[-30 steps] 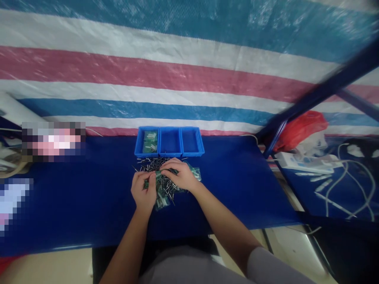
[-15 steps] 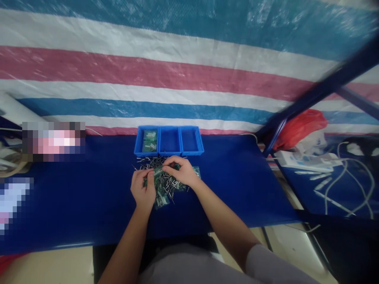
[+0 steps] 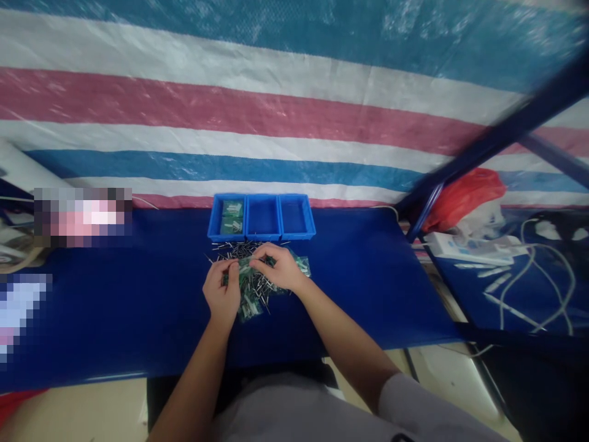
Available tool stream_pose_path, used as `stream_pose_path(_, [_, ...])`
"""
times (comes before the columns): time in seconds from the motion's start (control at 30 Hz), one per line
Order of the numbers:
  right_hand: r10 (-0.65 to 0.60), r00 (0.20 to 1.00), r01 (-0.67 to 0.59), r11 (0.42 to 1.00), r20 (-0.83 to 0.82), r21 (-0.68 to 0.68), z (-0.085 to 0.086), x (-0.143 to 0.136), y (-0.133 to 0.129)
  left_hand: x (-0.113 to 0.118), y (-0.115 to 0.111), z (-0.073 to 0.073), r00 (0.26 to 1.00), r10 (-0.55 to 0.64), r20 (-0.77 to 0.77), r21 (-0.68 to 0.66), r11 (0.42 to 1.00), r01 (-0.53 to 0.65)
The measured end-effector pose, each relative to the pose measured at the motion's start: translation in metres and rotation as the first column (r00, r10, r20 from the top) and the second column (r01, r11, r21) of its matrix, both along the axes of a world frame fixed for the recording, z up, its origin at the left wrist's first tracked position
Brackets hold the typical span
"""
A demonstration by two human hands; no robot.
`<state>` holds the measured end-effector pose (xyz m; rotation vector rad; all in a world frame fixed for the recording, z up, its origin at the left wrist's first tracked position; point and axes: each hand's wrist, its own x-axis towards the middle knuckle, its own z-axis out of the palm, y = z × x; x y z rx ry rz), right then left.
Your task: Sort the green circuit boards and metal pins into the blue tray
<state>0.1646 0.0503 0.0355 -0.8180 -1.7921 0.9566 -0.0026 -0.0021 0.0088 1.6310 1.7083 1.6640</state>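
Since the earlier frame my two hands have drawn closer together above the heap, and the view has tipped down a little; nothing else has shifted. I see my left hand (image 3: 223, 293) and my right hand (image 3: 278, 268) meeting over a small green board (image 3: 245, 265), each pinching one end of it between thumb and fingertips, so both grips are closed on that one piece. It sits raised just above the pile of green boards and metal pins (image 3: 254, 287), right between my two grips.

I judge the board to be light, stiff and thin, easy to flex or snap if bent, and its fitted parts look delicate. The bare edges are the place to hold it, not the face. The pins beneath my grips look thin, slick and prone to roll or prick.

Just beyond my grips stands a blue three-part tray (image 3: 261, 236); its left compartment holds a few green boards (image 3: 232, 216), while the middle and right ones show only blue floor. All of this rests on the dark blue surface (image 3: 115, 307).

Well off to the right of my right grip lie a red plastic bag (image 3: 464, 193), a white power strip (image 3: 464, 248) and loose white cables (image 3: 529, 294). Behind everything hangs a striped tarpaulin (image 3: 276, 110).
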Motion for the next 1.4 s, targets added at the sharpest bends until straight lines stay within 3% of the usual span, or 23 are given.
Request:
stream_pose_path(0.17, [-0.066, 0.997, 0.067, 0.997, 0.042, -0.031, 0.0009, 0.0002, 0.0007, 0.0015, -0.0001, 0.0032, 0.999, -0.016, -0.046, 0.016, 1.000, 0.017])
stream_pose_path(0.6, [0.069, 0.998, -0.067, 0.994, 0.015, -0.088, 0.0000, 0.0005, 0.0000, -0.0008, 0.0001, -0.0005, 0.997, 0.073, 0.041, -0.045, 0.996, -0.071])
stream_pose_path(1.03, [0.009, 0.999, -0.012, 0.998, -0.043, -0.067, 0.0019, -0.0006, -0.0025, 0.0006, -0.0011, -0.0028, 0.994, 0.068, 0.086, -0.055, 0.997, -0.063])
stream_pose_path(1.3, [-0.069, 0.998, 0.069, 0.998, -0.014, -0.008, 0.0029, 0.0015, -0.0007, 0.0039, -0.0034, 0.0044, 0.997, 0.054, -0.059, 0.000, 0.999, -0.054])
stream_pose_path(1.4, [-0.079, 0.997, 0.079, 0.997, 0.023, -0.007, 0.0015, 0.0026, -0.0007, 0.0045, -0.0050, 0.0019, 0.998, 0.047, -0.035, -0.036, 0.998, -0.048])
